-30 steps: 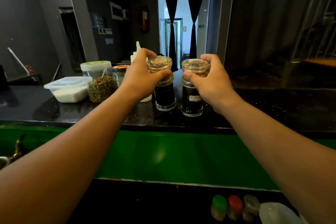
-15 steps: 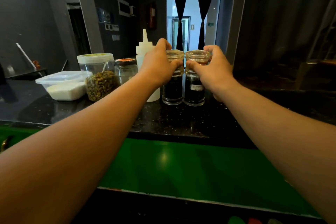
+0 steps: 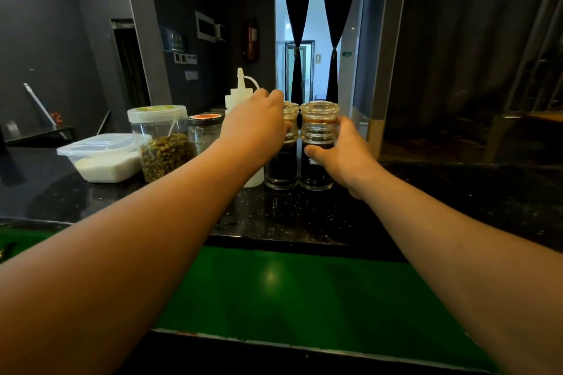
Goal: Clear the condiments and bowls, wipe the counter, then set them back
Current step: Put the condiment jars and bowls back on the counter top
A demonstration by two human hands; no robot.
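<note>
Mid-frame on the counter, left hand and right hand grip the sauce bottles, now pushed together, seemingly set back

Nothing legible: the dark wall sign carries pale characters, but they are too blurred to read.
</note>
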